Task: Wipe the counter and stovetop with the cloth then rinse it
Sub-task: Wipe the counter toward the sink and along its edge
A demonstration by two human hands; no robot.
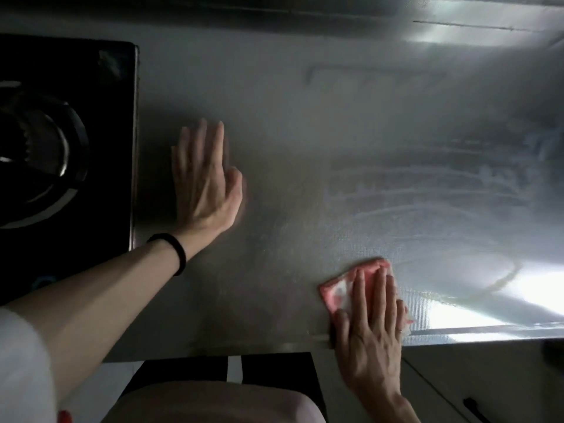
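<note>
Back wall: at 12 o'clock a grey, shiny wall [305,10] runs the whole width, with a dark blurred band along its foot.
Seam: at 1 o'clock a thin dark line [464,25] crosses the wall, almost level.
Light: strongest at 4 o'clock, a white glare [518,294]; a softer bright patch sits on the wall at 1 o'clock; the 9 o'clock side is dim.
Cabinet: at 5 o'clock a pale cabinet front [503,370], a thin dark line slanting across it.
Handle: a dark handle [476,410] low on that cabinet front.
Underneath: at 6 o'clock a dark opening [274,366], split by a pale upright strip [234,368].
</note>
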